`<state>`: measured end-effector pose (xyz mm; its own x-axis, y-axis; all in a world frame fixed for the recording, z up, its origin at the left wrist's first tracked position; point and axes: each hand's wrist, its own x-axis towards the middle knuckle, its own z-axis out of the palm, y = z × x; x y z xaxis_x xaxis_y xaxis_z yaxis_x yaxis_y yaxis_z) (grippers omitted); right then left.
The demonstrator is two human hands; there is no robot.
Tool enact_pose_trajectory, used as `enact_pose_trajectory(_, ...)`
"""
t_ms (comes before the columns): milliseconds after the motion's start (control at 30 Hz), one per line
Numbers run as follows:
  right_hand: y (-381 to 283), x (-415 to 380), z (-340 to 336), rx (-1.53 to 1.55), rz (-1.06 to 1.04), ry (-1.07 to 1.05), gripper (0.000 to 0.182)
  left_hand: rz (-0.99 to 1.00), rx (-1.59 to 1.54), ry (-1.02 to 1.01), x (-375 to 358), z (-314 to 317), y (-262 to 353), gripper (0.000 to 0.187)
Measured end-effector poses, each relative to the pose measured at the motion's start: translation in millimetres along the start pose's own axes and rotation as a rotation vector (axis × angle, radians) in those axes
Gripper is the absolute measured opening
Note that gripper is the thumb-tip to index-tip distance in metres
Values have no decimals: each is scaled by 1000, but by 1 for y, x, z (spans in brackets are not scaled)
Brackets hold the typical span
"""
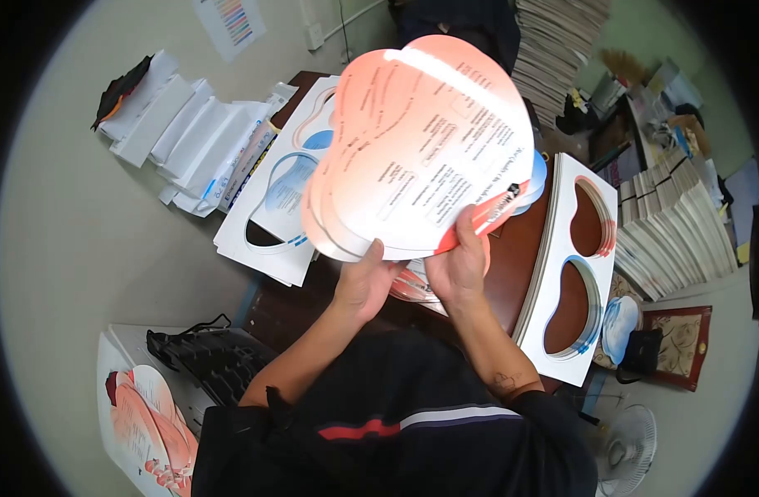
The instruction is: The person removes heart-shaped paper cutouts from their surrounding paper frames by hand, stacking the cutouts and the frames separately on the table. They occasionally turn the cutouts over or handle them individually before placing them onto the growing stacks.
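A fanned stack of pink and white cut-out sheets (421, 149) with printed text is held up over the dark brown table. My left hand (363, 284) grips its lower edge, thumb on top. To the right, my right hand (460, 267) holds the same lower edge, its thumb over the red corner. Behind and below the stack, blue cut-out sheets (535, 184) show at its right side. More pink printed pieces (414, 283) lie on the table beneath my hands, partly hidden.
White frame sheets with cut-out holes (571, 372) stand stacked on the table's right; others (238, 217) lie at the left. Wrapped paper packs (197, 149) are beyond. Pink cut-outs (151, 414) rest lower left, a fan (628, 447) lower right, tall paper stacks (677, 224) at right.
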<state>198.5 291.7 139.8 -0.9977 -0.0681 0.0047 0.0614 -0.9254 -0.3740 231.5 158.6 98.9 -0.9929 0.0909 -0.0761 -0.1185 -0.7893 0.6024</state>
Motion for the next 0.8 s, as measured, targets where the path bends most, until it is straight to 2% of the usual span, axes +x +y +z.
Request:
enact_pose_trajectory(100, 2, -2, 1, -205, -70, -32, 50, 94, -95, 46, 19, 10, 10, 63)
enact_pose_trajectory(133, -3, 0, -11, -203, -33, -82, 52, 70, -236, 49, 21, 4, 17, 61)
enact_pose_trajectory(233, -47, 7, -66, -118, 99, -198, 59, 76, -86, 27, 15, -30, 43, 63)
enact_pose_trajectory(333, -85, 9, -63, -265, 134, -145, 57, 126, 185, 8, -6, -49, 62, 67)
enact_pose_trajectory(400, -92, 6, -59, -407, 166, -117, 52, 10, 306, 23, -20, -45, 67, 72)
enact_pose_trajectory(433, -92, 6, -58, -467, 188, -114, 50, -19, 336, 13, -24, -45, 68, 73)
enact_pose_trajectory(533, -75, -7, -74, -675, 62, 101, 50, -77, 373, -16, -35, -46, 69, 75)
enact_pose_trajectory(567, -72, -9, -87, -682, 65, 130, 44, -77, 350, -28, -39, -46, 69, 74)
enact_pose_trajectory(733, -65, -21, -110, -260, 165, 180, 47, 36, 247, -125, -52, -36, 71, 67)
enact_pose_trajectory(800, -58, -27, -112, -71, 223, 211, 50, 44, 322, -118, -53, -32, 76, 57)
